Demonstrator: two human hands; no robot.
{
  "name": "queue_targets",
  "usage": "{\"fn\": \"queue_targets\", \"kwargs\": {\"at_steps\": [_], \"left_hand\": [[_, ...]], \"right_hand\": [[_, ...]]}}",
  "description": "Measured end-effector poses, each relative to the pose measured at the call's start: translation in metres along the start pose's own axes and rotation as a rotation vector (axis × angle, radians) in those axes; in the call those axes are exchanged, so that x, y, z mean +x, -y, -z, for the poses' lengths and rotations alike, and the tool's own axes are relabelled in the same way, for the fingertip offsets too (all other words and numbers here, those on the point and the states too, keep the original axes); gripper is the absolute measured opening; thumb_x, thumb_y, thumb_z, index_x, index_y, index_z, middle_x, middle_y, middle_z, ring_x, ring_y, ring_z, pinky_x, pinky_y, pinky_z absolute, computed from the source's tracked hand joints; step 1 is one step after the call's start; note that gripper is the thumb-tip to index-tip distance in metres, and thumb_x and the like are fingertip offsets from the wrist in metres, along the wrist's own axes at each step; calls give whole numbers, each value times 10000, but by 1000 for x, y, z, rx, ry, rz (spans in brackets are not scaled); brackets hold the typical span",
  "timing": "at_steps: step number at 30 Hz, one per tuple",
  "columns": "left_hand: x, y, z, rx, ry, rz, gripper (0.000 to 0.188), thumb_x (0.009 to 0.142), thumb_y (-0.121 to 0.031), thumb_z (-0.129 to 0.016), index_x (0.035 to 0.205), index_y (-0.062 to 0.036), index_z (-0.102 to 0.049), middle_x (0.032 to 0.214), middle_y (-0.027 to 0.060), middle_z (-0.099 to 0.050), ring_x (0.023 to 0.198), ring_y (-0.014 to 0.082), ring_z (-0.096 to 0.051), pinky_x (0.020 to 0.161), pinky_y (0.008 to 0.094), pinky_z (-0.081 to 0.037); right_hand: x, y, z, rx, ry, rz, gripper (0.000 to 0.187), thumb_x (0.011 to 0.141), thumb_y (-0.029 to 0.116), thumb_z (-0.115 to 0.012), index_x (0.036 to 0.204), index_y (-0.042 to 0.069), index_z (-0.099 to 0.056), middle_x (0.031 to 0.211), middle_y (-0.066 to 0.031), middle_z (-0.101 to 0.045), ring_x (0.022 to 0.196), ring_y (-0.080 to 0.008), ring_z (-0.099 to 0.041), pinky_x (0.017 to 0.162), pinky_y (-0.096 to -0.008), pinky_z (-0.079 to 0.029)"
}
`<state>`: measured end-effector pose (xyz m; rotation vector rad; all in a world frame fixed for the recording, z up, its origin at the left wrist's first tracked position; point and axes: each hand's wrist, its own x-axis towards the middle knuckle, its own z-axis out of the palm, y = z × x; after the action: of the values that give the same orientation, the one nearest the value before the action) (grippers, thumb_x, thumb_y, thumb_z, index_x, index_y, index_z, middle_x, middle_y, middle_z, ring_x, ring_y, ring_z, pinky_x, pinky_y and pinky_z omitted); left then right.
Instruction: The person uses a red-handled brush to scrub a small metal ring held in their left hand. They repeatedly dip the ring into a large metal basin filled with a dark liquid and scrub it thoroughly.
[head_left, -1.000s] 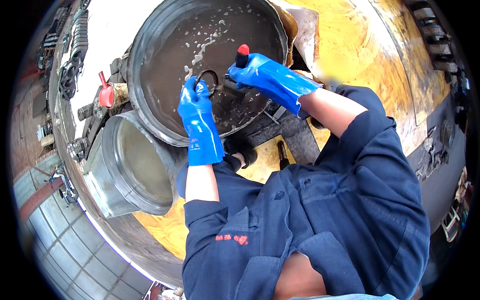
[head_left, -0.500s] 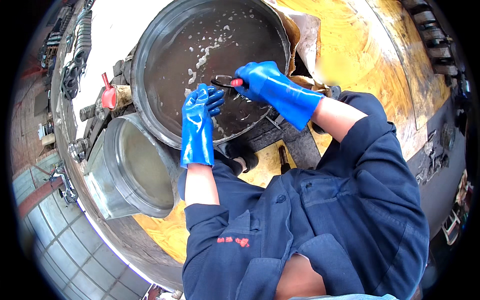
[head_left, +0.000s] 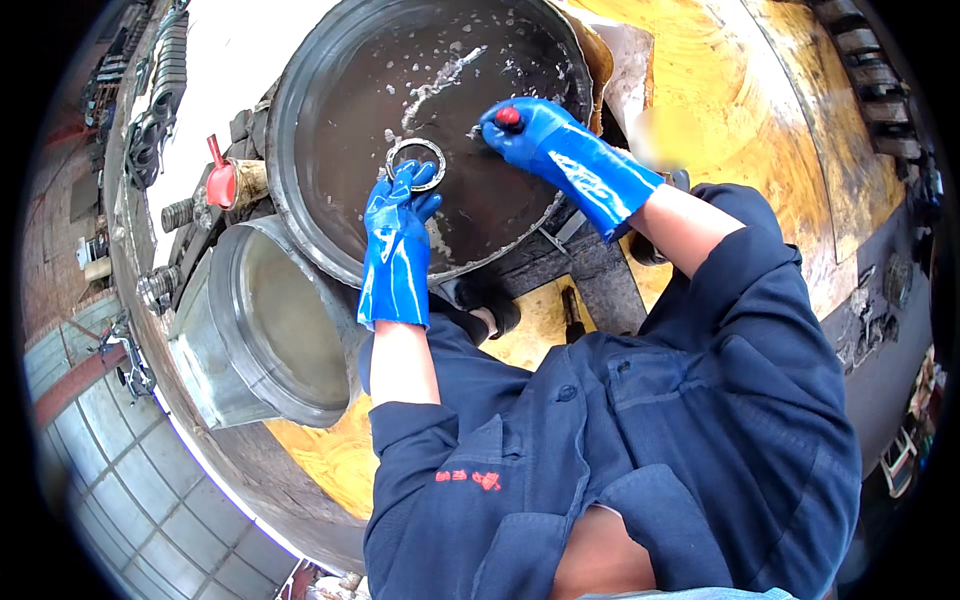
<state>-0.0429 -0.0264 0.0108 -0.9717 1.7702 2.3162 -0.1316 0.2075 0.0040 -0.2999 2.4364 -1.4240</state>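
My left hand (head_left: 396,222), in a wet blue rubber glove, grips a thin metal ring (head_left: 441,161) at its lower left edge. The ring faces upward above a wide black tub (head_left: 283,165) of dark liquid (head_left: 340,120) with pale foam on it. To the right, my right hand (head_left: 535,140), gloved in the same blue, is closed round a red-handled tool (head_left: 509,118). The rounded handle end shows above the fist; most of the tool is hidden by the glove. Ring and tool are apart.
A metal bucket (head_left: 205,345) holding cloudy liquid leans at the tub's lower left. Beside the tub stands a red scoop-like thing (head_left: 221,183) on a pale cylinder. Metal parts (head_left: 160,95) line the far left. Yellow patterned sheeting (head_left: 720,110) lies at right.
The ring was edge-on beside the red tool and now faces up in my left hand. My right hand has moved slightly right and up, turning the handle end upward.
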Motion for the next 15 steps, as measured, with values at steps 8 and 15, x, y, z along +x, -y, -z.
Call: {"fn": "queue_targets", "kwargs": {"at_steps": [8, 15], "left_hand": [[-4, -2, 2, 35, 41, -9, 294, 1065, -239, -603, 1258, -30, -676, 1152, 101, -745, 989, 227, -733, 790, 353, -612], [-12, -1, -10, 222, 14, -54, 317, 1043, -254, -650, 1282, -45, -666, 1150, 88, -760, 1034, 202, -736, 784, 319, -577]], "right_hand": [[-25, 34, -1, 348, 286, 31, 218, 989, 185, -691, 1172, 94, -766, 949, -51, -768, 859, -113, -677, 819, -293, -572], [-4, -14, -11, 123, -77, -10, 224, 941, 242, -729, 1098, 88, -770, 968, -84, -781, 897, -155, -730, 849, -322, -582]]}}
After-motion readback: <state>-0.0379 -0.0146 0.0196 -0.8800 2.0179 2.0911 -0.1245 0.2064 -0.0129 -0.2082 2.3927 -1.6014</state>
